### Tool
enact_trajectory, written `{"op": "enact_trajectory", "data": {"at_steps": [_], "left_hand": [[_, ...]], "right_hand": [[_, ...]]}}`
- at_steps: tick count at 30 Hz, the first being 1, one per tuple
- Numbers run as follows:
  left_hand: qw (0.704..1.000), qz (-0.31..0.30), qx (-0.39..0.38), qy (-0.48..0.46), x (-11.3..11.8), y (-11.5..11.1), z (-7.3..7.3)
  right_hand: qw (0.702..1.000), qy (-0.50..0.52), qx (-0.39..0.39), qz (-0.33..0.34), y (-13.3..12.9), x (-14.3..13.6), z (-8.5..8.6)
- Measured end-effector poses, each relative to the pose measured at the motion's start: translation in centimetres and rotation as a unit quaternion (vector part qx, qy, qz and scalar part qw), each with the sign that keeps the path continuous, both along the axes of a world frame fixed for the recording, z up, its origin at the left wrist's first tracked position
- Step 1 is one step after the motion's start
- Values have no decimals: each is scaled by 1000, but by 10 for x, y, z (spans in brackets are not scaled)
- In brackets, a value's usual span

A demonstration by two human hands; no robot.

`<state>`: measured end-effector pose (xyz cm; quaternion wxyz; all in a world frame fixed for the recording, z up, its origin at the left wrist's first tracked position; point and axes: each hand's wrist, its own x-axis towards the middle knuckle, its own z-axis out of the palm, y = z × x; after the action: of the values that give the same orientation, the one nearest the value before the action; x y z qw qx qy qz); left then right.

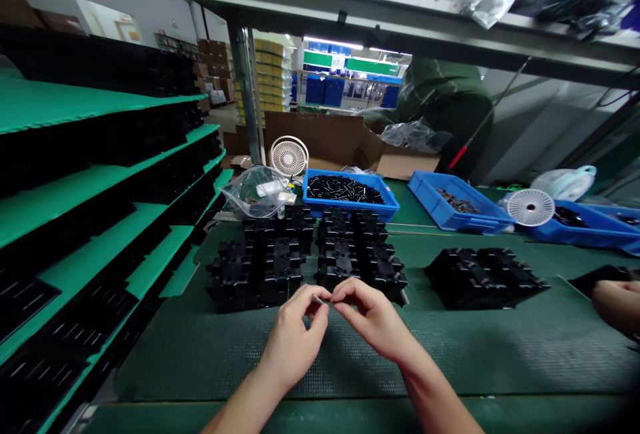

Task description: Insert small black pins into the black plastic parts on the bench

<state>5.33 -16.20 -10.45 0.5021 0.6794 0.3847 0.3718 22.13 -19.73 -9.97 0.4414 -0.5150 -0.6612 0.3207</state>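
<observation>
Green desk spreads beneath; left hand and right hand both pinch a thin metallic-looking piece, held between their fingertips; black plastic housings stand just beyond.

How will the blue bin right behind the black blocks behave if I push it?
The bin should stay stiff, as its walls stand straight. It's probably heavier than it looks, with many small parts inside. Tipping seems unlikely, being wide and low, but those loose parts may shift.
</observation>
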Motion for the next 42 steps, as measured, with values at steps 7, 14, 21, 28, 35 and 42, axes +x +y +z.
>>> {"op": "enact_trajectory", "data": {"at_steps": [7, 14, 21, 28, 35, 42], "left_hand": [[997, 0, -72, 17, 1, -2, -13], [996, -50, 49, -60, -3, -1, -7], [994, 66, -13, -87, 1, 7, -17], [979, 78, -168, -88, -5, 0, -43], [981, 45, -185, -46, -5, -9, -43], [988, 65, -138, -34, -8, -3, -41]], "right_hand": [[1000, 6, -15, -18, -4, 0, 0], [955, 241, -166, 47, 4, -6, -15], [947, 260, -173, 74, -10, -16, -19], [946, -221, 87, -223, 28, 117, 28], [907, -373, 43, -191, 74, 157, 6], [912, -370, 51, -172, 64, 129, 18]]}}
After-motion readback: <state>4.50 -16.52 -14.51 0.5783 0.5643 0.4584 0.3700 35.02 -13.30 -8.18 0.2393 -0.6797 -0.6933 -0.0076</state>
